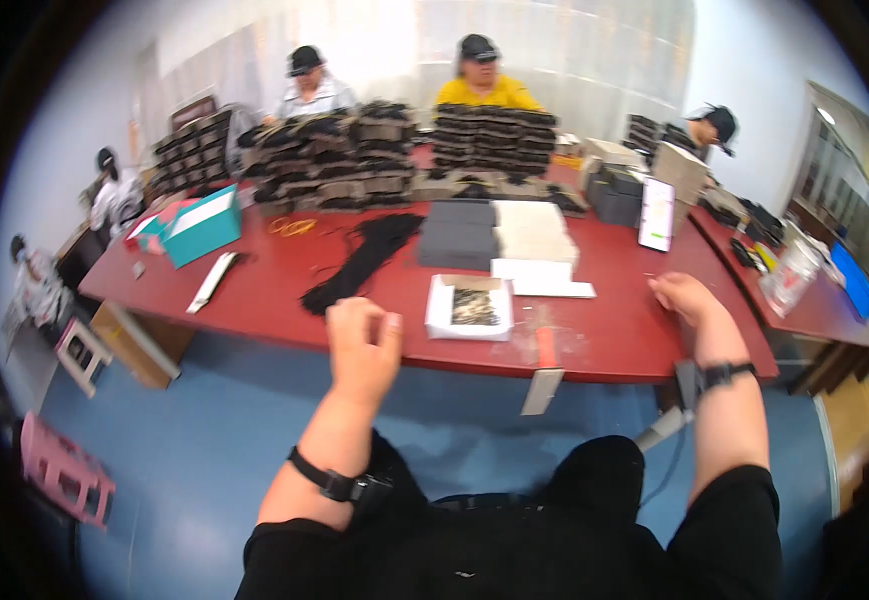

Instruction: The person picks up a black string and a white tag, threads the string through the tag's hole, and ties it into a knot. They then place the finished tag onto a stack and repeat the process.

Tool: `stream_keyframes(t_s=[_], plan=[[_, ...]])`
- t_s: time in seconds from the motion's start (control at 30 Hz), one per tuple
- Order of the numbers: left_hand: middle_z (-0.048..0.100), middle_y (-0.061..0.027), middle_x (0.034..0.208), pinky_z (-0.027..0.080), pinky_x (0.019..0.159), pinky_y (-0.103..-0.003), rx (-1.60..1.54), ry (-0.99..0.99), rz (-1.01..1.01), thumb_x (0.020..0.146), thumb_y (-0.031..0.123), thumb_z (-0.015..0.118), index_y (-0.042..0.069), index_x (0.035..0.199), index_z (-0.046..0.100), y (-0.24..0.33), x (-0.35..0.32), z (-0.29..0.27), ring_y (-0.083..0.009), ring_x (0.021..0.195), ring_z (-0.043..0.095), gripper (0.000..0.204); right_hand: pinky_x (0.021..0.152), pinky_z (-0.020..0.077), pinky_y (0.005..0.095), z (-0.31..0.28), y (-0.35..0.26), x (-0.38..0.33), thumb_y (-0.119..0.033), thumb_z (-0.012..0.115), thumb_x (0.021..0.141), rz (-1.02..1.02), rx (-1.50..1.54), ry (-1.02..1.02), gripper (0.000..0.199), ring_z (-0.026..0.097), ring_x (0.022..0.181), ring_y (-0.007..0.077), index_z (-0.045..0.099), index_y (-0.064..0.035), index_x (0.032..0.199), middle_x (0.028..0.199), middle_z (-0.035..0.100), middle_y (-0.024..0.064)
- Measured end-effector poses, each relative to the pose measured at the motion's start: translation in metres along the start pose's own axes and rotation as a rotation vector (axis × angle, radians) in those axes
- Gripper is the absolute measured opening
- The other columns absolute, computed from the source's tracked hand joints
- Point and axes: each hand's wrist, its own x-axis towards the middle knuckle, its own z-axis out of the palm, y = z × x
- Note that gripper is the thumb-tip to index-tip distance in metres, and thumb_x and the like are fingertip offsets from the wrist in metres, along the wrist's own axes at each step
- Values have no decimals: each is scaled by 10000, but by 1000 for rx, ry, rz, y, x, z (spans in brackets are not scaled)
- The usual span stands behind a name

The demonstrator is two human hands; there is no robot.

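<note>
Left hand: the left hand (362, 345) sits in the lower middle of the frame at the near edge of the table, fingers curled into a loose fist; I cannot tell whether anything is pinched inside it.
Right hand: the right hand (686, 296) is at the centre right, fingers bent down over the table top, apparently empty, though the fingertips are turned away. The two hands are well apart.
Nearest thing: a small white box (470, 307) lies between the hands, closer to the left one, open on top with something dark and patterned inside.
Handling of the box: it looks like thin card, so probably light and easy to dent. Its flat side walls seem the safest grip; squeezing the open rim would likely buckle it.
Black bundle: a long bunch of black strands (362, 258) lies just beyond the left hand, running diagonally. It looks soft and limp and would probably sag if lifted by one end.
Flat stacks: grey sheets (459, 232) and pale sheets (532, 232) sit side by side behind the box; they look stiff and light.
Surface: a dark red table (614, 330), smooth and glossy, so light card may slide on it.
Far side: piles of dark packs (354, 155) fill the upper middle, with seated people behind them.
Left of the table: a teal box (201, 228).
Room: blue floor (204, 450), a pink stool (64, 478) at lower left, bright curtained windows at the top.
</note>
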Motion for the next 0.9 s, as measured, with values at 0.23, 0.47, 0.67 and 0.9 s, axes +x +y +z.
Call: stream_keyframes(t_s=[0.23,0.47,0.67,0.9], plan=[[511,-79,825,388,783,-359,94,21,-27,737,109,709,73,734,528,-22,-27,-46,-252,848,479,184,634,378,197,72,-46,-112,-218,593,875,-179,102,137,178,492,708,66,596,-50,934,792,567,-8],[531,-30,872,388,805,-363,301,-423,-126,697,197,750,128,838,710,-39,15,-58,-236,919,467,163,664,387,193,89,-45,-105,-192,559,900,-284,460,116,145,506,745,53,598,-61,950,864,584,-17],[579,-2,888,392,809,-361,183,-440,97,659,168,764,140,855,716,-46,-3,-61,-232,931,496,204,659,395,189,82,-27,-114,-186,559,904,-327,667,174,140,508,741,48,601,-62,952,869,590,-14],[617,-56,804,448,693,-384,27,-264,219,720,19,655,80,790,608,6,27,-63,-279,778,582,104,825,441,262,127,-88,-142,-93,584,871,-725,559,227,149,543,909,102,598,-27,1003,952,596,14]])
